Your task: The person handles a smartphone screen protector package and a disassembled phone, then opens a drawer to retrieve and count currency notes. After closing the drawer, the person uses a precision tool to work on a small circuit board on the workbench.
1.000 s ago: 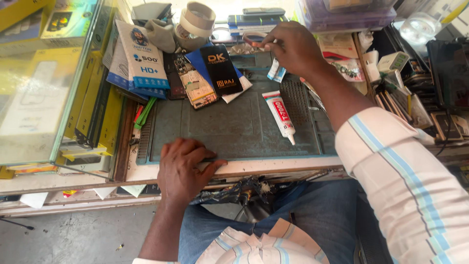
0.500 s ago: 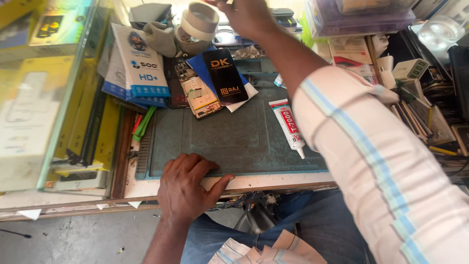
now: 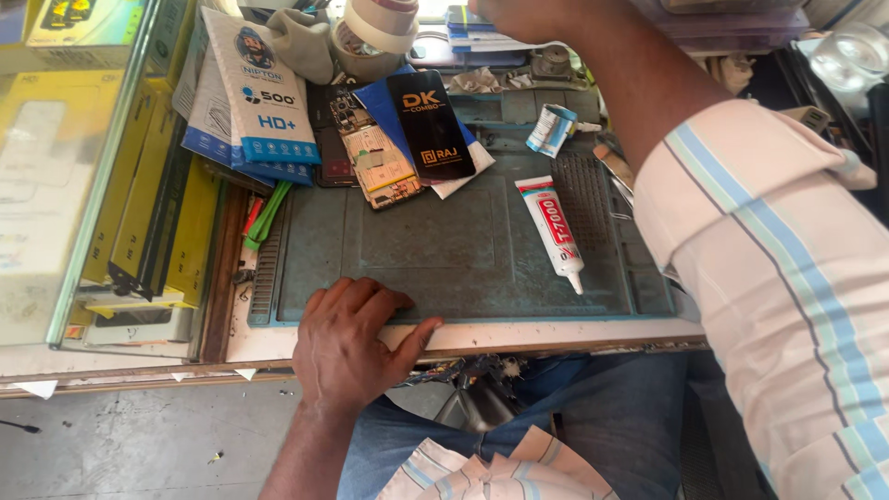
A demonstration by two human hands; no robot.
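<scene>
My left hand (image 3: 356, 347) lies flat, fingers spread, on the near edge of a blue-green work mat (image 3: 463, 250) and holds nothing. My right hand (image 3: 519, 13) reaches to the far side of the bench and is cut off by the top edge of the view, so its fingers are hidden. Its striped sleeve (image 3: 769, 259) covers the right side. On the mat lie a white glue tube with a red label (image 3: 556, 231), an opened phone with bare circuit boards (image 3: 375, 153) and a black flat package (image 3: 430, 125).
White-and-blue flat packets (image 3: 259, 93) lean at the mat's back left, beside green and red tools (image 3: 264, 215). Tape rolls (image 3: 375, 32) and a small blue-and-white roll (image 3: 553, 128) sit behind. A glass case with yellow packets (image 3: 74, 176) stands at left.
My right hand has moved from the items behind the mat farther away, up to the top edge of the view. My left hand has stayed on the mat's near edge.
</scene>
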